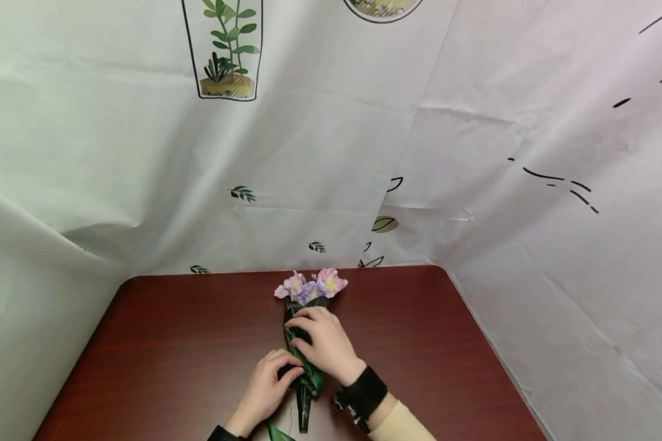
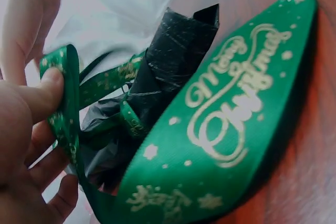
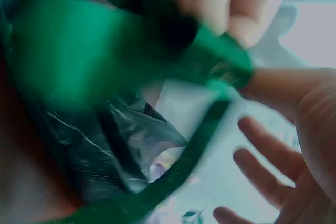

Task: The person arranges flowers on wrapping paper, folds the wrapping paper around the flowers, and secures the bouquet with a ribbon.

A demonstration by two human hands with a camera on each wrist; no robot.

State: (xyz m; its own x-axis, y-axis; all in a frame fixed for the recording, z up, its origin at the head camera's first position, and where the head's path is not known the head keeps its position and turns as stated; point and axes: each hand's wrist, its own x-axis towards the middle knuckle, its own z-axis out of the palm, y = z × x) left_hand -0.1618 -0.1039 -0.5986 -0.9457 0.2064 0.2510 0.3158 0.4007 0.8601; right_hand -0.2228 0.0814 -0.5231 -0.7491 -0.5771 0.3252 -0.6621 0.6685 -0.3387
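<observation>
A slim bouquet of pink and lilac flowers [image 1: 311,289] lies on the table, its stems in black wrapping [image 1: 304,410]. A green ribbon [image 2: 210,129] with pale "Merry Christmas" lettering goes around the wrapping. Beside the lower part of the bouquet, my left hand [image 1: 267,383] pinches a folded stretch of ribbon, thumb on top in the left wrist view. Over the upper wrapping is my right hand [image 1: 328,343]. In the right wrist view its thumb [image 3: 283,90] presses a blurred ribbon loop, with several other fingers spread away; its index finger is hard to make out.
The dark red-brown table [image 1: 198,331] has rounded far corners. White cloth [image 1: 320,153] with printed plants hangs behind it and along both sides. A loose ribbon tail [image 1: 278,432] trails at the near edge of the head view.
</observation>
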